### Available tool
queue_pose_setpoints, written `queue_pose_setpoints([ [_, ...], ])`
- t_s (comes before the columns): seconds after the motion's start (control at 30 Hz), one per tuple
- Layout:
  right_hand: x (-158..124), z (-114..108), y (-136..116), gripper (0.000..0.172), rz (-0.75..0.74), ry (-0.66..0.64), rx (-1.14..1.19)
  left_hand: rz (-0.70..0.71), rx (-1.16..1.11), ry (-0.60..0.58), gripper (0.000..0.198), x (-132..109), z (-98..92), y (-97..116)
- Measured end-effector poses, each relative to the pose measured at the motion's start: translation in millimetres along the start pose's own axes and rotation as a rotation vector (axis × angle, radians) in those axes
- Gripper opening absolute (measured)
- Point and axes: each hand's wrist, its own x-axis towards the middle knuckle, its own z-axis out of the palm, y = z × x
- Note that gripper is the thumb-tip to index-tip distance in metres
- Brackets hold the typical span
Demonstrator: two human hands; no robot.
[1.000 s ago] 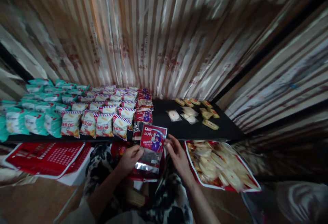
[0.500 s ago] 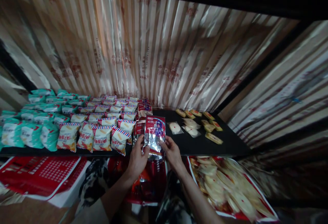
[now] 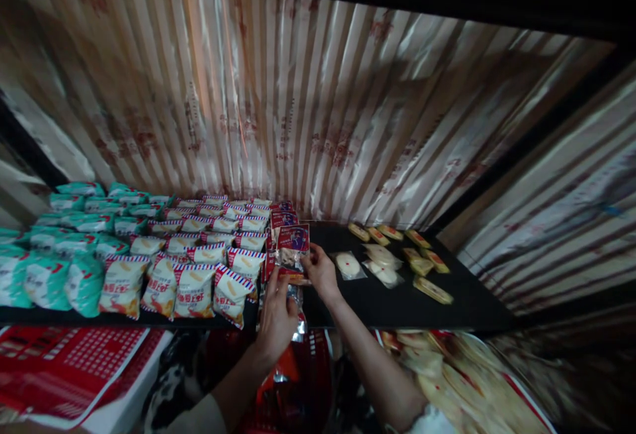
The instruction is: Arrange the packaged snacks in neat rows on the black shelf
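My right hand (image 3: 322, 271) pinches the right edge of a red and purple foil snack packet (image 3: 293, 245), tilted over a row of similar red packets (image 3: 282, 218) on the black shelf. Just below it, my left hand (image 3: 275, 315) has its fingertips at the packet's lower edge. Silvery foil packets (image 3: 301, 318) show beside its thumb, over the shelf's front edge, and the hand appears closed on them. The left palm's underside is hidden. To the left stand several white snack bags (image 3: 193, 290) with striped tops.
Teal bags (image 3: 50, 281) fill the left end of the black shelf (image 3: 358, 305). Round white packaged cakes (image 3: 349, 266) and small yellow packs (image 3: 432, 289) lie on the right. Beneath are a red crate (image 3: 74, 368) and a container of pale flat packs (image 3: 447, 374).
The foil packets have been parted: my right hand has carried one forward onto the red row, while my left hand stays nearer with the others. The view has shifted slightly.
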Motion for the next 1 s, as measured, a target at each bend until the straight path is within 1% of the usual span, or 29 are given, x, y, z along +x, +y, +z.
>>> queue_pose_setpoints([
  [0.13,3.1,6.8,-5.1,0.044,-0.1,0.013,-0.127,0.031,0.059,-0.027,0.05,3.9,0.2,-1.7],
  [0.2,3.6,9.2,-6.7,0.041,-0.127,0.02,-0.184,0.048,0.081,-0.029,0.05,5.3,1.0,-3.2],
  [0.5,5.3,13.6,-2.4,0.036,-0.126,0.012,-0.318,0.11,0.109,0.018,0.05,9.9,8.9,-11.6],
  [0.6,6.6,17.6,2.9,0.035,-0.15,0.048,-0.333,0.134,0.115,0.053,0.047,9.8,13.2,-15.1],
  [0.73,7.7,23.7,9.3,0.034,-0.229,0.146,-0.266,0.213,0.118,0.151,0.045,10.7,16.0,-18.7],
  [0.83,5.1,22.0,11.3,0.034,-0.268,0.215,-0.178,0.284,0.109,0.228,0.043,7.4,11.2,-16.5],
  [0.9,-2.1,17.4,13.2,0.034,-0.268,0.254,-0.101,0.35,0.075,0.251,0.041,-1.0,4.7,-12.8],
  [1.0,-26.6,9.7,22.6,0.035,-0.228,0.313,0.021,0.472,-0.043,0.215,0.035,-27.0,-4.2,-9.7],
])
